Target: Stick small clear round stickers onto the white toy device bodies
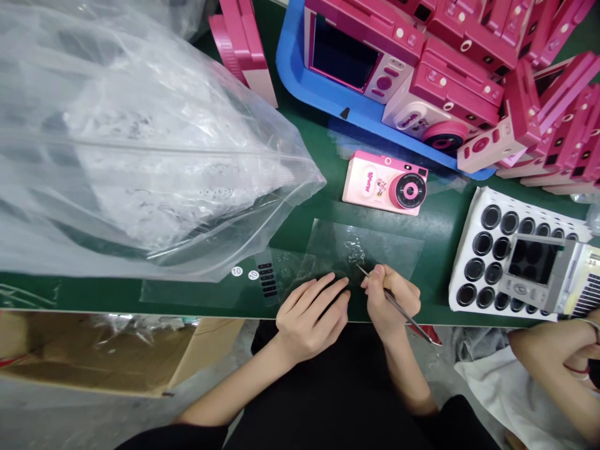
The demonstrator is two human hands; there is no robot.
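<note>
My right hand (pixel 391 303) is closed round metal tweezers (pixel 394 304), whose tip touches a clear plastic sheet (pixel 370 250) printed with small transparent stickers. My left hand (pixel 312 315) lies flat, fingers stretched out, pressing the near edge of that sheet on the green table (pixel 431 225). A pink toy camera (pixel 384 182) lies face up just beyond the sheet.
A big clear plastic bag (pixel 131 144) fills the left. A blue tray (pixel 309 81) piled with several pink cameras stands at the back right. A white sheet of black round stickers (pixel 487 250) lies right, another person's hand (pixel 557 344) beside it. A cardboard box (pixel 94 356) sits below the table edge.
</note>
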